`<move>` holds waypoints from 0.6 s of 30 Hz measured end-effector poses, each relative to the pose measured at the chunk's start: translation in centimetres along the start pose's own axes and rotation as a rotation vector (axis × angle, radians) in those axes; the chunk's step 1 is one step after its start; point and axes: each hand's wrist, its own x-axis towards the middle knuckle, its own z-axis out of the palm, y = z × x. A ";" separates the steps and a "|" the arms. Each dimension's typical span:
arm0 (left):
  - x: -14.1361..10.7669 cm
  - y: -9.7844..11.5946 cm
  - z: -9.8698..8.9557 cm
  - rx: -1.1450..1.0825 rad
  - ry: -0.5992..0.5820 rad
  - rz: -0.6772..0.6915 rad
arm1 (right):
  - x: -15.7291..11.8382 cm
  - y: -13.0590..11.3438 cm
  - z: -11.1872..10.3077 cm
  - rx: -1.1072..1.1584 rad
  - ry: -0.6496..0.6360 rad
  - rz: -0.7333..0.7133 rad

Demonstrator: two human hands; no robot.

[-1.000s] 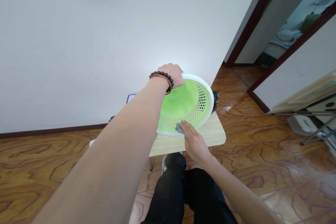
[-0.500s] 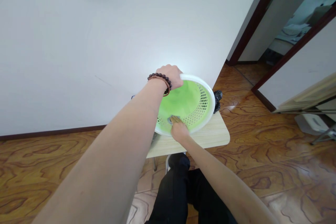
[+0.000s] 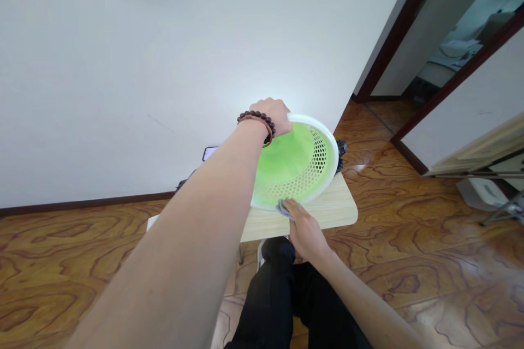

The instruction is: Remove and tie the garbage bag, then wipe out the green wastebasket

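A green basket (image 3: 286, 161) with a white rim and perforated sides is tilted over a light wooden table (image 3: 338, 204), its opening facing me. My left hand (image 3: 273, 114), with a beaded bracelet at the wrist, is closed on the far rim of the basket. At the near rim, my right hand (image 3: 303, 223) pinches a small grey cloth (image 3: 283, 208) against the edge. The basket's left side is hidden behind my left forearm.
A phone (image 3: 209, 152) lies left of my forearm, near the white wall (image 3: 123, 76). Something black (image 3: 341, 155) in plastic sits right of the basket. A doorway opens at the upper right, and a white bin (image 3: 483, 193) stands on the wooden floor.
My right hand has moved with the cloth from inside the basket out to its near rim. My left hand and the basket have shifted slightly right, and more of the phone shows.
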 end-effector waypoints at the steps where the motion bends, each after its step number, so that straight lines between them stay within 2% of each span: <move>1: 0.0 0.0 0.0 -0.003 -0.003 0.003 | 1.0 0.0 -0.6 0.001 0.023 -0.005; 3: 0.1 0.0 0.1 -0.007 -0.008 0.004 | 3.7 -0.1 -1.4 -0.011 0.077 -0.026; 5: 0.2 0.0 0.2 -0.010 -0.007 0.000 | 6.6 0.0 -1.3 -0.037 0.119 -0.036; 7: 0.3 -0.1 0.3 -0.009 0.000 -0.003 | 9.0 0.4 0.0 -0.076 0.119 0.000; 9: 0.3 -0.1 0.4 -0.005 0.003 -0.002 | 10.3 0.9 2.1 -0.117 0.039 0.073; 11: 0.2 -0.1 0.4 -0.001 0.002 0.001 | 10.4 1.4 4.5 -0.155 -0.052 0.142; 13: 0.1 -0.1 0.4 0.001 -0.001 0.003 | 9.9 1.7 6.2 -0.177 -0.057 0.183; 15: 0.0 -0.1 0.4 -0.002 -0.001 0.014 | 9.1 1.8 6.8 -0.178 -0.045 0.166; 18: 0.2 -0.2 0.6 -0.013 0.003 0.032 | 7.4 1.7 6.2 -0.165 -0.037 0.086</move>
